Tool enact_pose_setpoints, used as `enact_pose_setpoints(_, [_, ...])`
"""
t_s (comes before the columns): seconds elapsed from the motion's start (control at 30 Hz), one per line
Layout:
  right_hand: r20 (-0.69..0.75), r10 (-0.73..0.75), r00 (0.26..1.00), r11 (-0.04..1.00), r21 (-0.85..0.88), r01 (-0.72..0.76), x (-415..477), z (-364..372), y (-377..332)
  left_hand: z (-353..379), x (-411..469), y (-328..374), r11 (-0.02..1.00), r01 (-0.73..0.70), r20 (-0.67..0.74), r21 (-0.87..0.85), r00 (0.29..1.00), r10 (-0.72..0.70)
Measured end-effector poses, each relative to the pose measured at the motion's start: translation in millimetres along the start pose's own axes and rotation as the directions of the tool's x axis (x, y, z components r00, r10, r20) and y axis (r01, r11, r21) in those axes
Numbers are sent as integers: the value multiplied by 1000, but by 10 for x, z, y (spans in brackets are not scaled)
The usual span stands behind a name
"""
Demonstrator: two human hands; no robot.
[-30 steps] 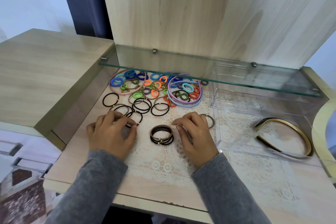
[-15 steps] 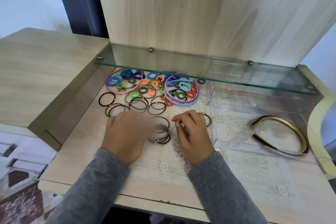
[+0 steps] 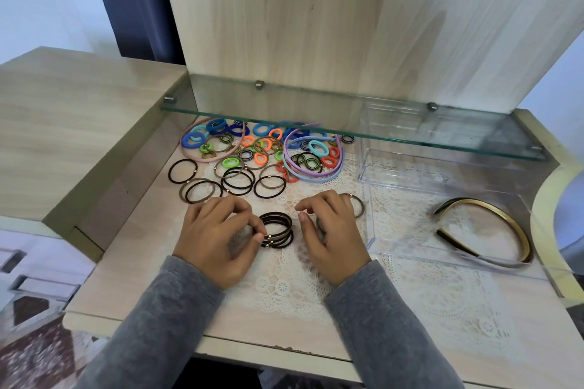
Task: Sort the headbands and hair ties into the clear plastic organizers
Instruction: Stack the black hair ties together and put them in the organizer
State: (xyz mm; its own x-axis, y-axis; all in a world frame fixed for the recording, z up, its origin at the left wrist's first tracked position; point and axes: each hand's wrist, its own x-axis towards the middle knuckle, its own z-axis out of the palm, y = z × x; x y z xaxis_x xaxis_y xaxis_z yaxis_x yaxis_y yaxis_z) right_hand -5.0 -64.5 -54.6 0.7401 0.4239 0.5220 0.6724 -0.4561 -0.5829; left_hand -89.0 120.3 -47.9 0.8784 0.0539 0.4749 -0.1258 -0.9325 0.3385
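Since a second ago the left hand (image 3: 218, 237) has been moving off the loose dark ties (image 3: 237, 181) and over to the stack of dark ties (image 3: 276, 230), which is now standing taller. Its fingers are curling in, and thumb and forefinger are pinching the stack's left edge, by the small gold beads. To the right of the stack the right hand (image 3: 328, 237) is hovering with its fingers loosely bent, apart from the stack; whether it is holding anything underneath I cannot tell. A brown tie (image 3: 358, 205) is lying just beyond that hand, partly hidden by the fingers. The stack is sitting on a lace mat (image 3: 284, 287) on the table (image 3: 132, 262). Behind the stack the loose dark ties are lying flat, and farther back a heap of coloured ties (image 3: 262, 148) is spreading under a glass shelf (image 3: 316, 128), with a pink headband (image 3: 189, 153) at its left and lilac and blue headbands (image 3: 316, 178) at its right. Well to the right of the stack a clear organizer (image 3: 395, 230) is standing on the mat, holding a gold-and-black headband (image 3: 493, 208).
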Motion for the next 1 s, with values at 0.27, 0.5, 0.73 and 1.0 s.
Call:
enact_pose_setpoints(0.27, [127,-68,989,998,12,68,-41,-54,-82,19,48,-17,963,246,13,112,968,-249])
enact_pose_setpoints(0.5, [282,-97,955,956,-239,168,-62,-118,-150,154,104,-64,854,409,221,322,844,-488])
enact_pose_setpoints(0.73, [364,-203,909,868,-363,339,-5,-161,-201,153,125,-54,838,384,255,387,829,-498])
enact_pose_setpoints(1.0, [369,-311,876,803,-390,450,73,-108,-267,152,117,-45,835,369,245,409,837,-490])
